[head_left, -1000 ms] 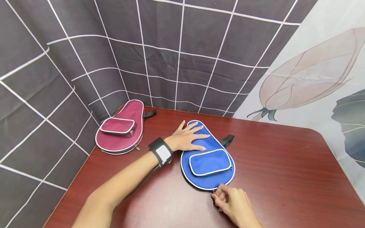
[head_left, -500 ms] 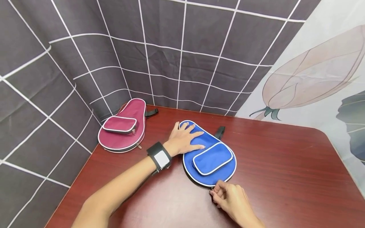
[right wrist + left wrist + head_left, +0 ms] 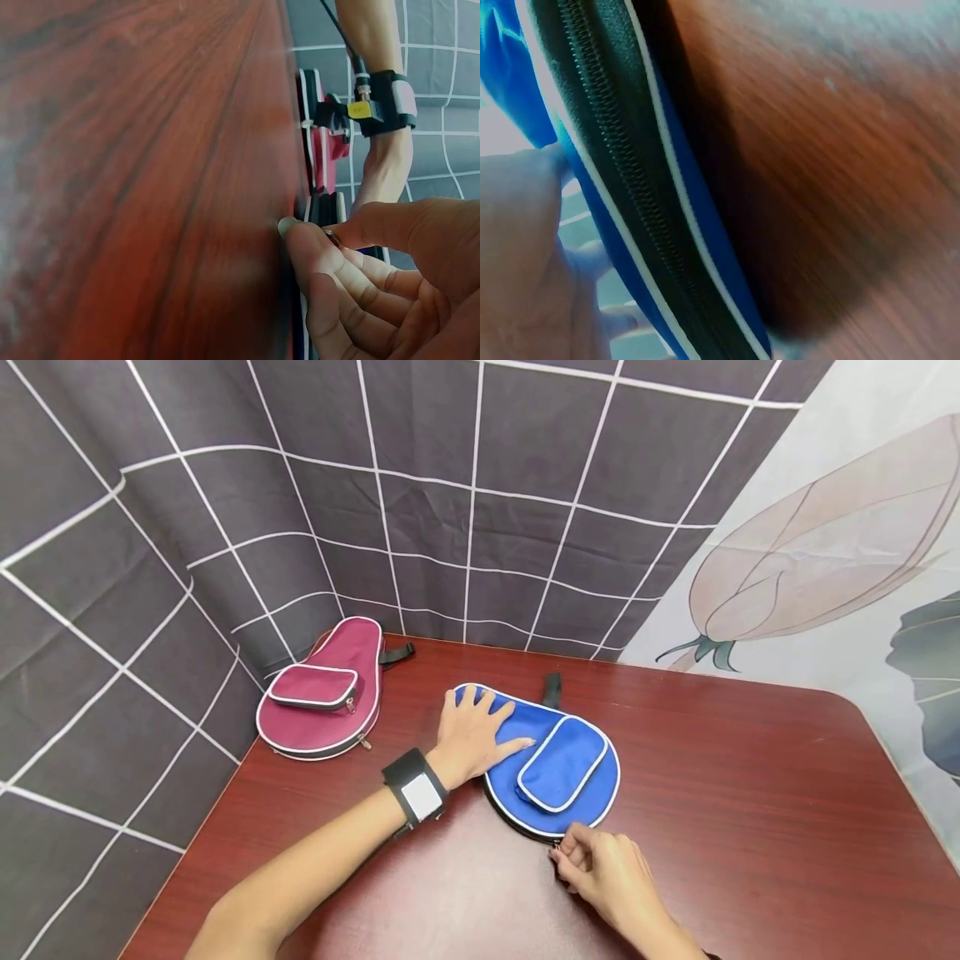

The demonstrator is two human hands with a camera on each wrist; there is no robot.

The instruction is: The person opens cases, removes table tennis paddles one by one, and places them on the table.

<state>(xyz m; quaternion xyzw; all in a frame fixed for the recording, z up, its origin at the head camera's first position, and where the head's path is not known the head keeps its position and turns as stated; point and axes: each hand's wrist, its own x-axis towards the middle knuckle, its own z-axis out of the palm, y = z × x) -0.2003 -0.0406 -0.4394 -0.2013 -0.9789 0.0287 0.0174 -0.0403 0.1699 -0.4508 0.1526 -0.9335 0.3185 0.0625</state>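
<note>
A blue paddle case [image 3: 504,783] with white piping and a front pocket [image 3: 566,764] lies flat on the table, narrow end to the upper left. My left hand [image 3: 471,731] rests on that narrow part with fingers spread. At the rounded near edge, my right hand [image 3: 609,868] pinches a small metal zipper pull [image 3: 331,238] between thumb and index finger. In the left wrist view, the teeth of the case's black zipper [image 3: 622,157] run along its side, meshed where visible. The case's inside is hidden.
A maroon paddle case [image 3: 322,722] lies at the back left of the reddish wooden table [image 3: 750,793], by the grey checked cloth [image 3: 420,510]. A black strap [image 3: 552,691] sticks out from the blue case's far side.
The blue case has turned counterclockwise, its narrow end and strap swinging left. My left hand has shifted left with it. My right hand keeps its pinch on the zipper pull, moving slightly away.
</note>
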